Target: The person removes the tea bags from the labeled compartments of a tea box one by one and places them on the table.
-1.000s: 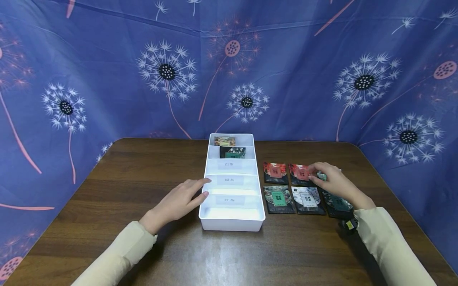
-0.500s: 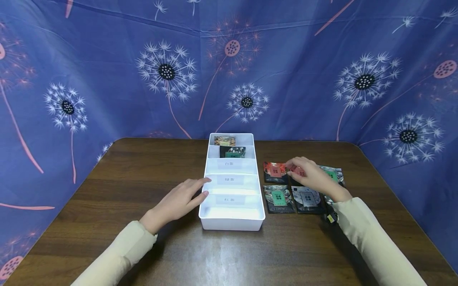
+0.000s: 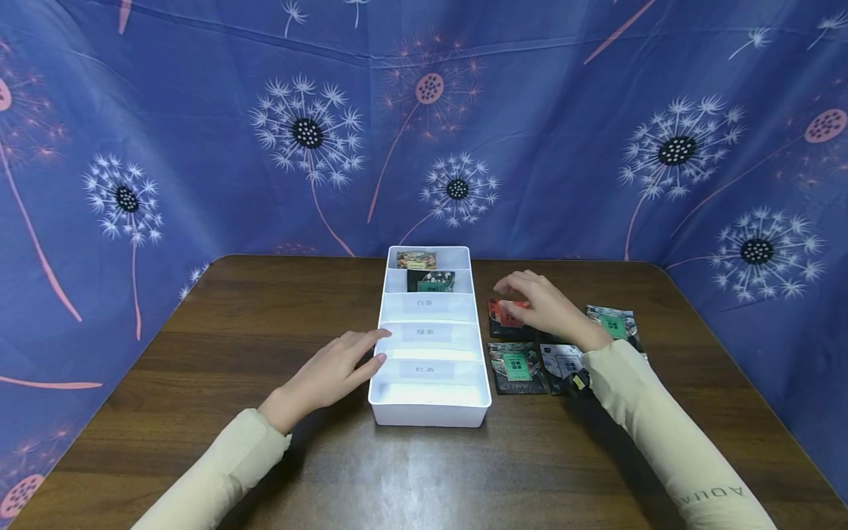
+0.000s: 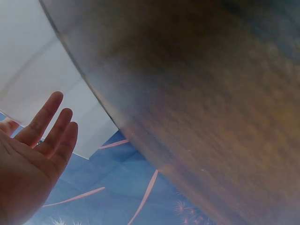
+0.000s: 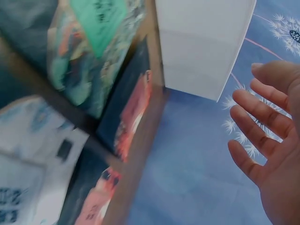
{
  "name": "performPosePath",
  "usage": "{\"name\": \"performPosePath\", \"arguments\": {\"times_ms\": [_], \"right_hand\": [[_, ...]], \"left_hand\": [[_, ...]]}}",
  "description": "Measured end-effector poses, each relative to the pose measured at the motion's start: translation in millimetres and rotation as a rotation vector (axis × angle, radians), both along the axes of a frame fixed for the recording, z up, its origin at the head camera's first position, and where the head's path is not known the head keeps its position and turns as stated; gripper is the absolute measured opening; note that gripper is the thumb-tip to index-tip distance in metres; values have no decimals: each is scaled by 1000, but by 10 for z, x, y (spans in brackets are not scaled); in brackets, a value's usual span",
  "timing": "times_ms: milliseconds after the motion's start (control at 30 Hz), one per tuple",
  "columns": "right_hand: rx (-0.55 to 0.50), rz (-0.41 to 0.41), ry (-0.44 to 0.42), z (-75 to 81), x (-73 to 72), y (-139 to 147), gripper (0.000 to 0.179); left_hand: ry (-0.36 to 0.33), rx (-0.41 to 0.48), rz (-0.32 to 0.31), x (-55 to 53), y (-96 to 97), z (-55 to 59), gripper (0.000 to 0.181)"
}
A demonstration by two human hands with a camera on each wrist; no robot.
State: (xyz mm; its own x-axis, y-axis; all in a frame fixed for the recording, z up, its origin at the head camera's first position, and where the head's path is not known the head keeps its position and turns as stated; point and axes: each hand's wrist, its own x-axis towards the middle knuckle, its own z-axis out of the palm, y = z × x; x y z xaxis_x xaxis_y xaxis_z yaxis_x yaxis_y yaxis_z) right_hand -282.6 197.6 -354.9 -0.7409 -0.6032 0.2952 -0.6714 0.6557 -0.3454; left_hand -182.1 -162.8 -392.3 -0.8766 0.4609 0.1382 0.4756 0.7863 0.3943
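My left hand (image 3: 331, 375) rests its fingertips on the left rim of a long white divided box (image 3: 429, 416); in the left wrist view its fingers look nearly straight beside the box wall (image 4: 42, 61). Over a red tea sachet (image 3: 506, 318) hovers my right hand (image 3: 546, 308), fingers loosely bent and holding nothing. The right wrist view shows this hand (image 5: 276, 136) with gaps between its fingers, apart from the sachets. A second red sachet is mostly hidden beneath the right hand. In front lie a green-labelled sachet (image 3: 516, 370) and a white one (image 3: 559, 361).
Another green-labelled sachet (image 3: 612, 324) lies at the back right; the right sleeve (image 3: 662, 419) covers the dark one near it. Two far compartments of the box hold an orange-toned sachet (image 3: 416, 260) and a dark green one (image 3: 431, 282). A patterned blue cloth (image 3: 556, 184) hangs behind the wooden table (image 3: 318, 471).
My right hand has moved left, from the back-right sachet across the second red one to the first red one. The left hand stays at the box rim. The sachets keep their places.
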Motion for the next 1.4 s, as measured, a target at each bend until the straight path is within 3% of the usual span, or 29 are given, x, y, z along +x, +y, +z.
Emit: {"name": "performPosePath", "arguments": {"times_ms": [333,733,1000,1400], "right_hand": [[-6,-8,-5,61,-186,-228,27],[-53,30,8,-4,-440,-466,27],[-51,43,-1,-54,-508,-611,27],[-4,66,4,-69,-498,-750,25]], "left_hand": [[4,4,-5,-1,5,-8,55],[4,7,2,3,9,-13,54],[2,6,4,16,11,-10,54],[7,6,4,27,10,-8,54]]}}
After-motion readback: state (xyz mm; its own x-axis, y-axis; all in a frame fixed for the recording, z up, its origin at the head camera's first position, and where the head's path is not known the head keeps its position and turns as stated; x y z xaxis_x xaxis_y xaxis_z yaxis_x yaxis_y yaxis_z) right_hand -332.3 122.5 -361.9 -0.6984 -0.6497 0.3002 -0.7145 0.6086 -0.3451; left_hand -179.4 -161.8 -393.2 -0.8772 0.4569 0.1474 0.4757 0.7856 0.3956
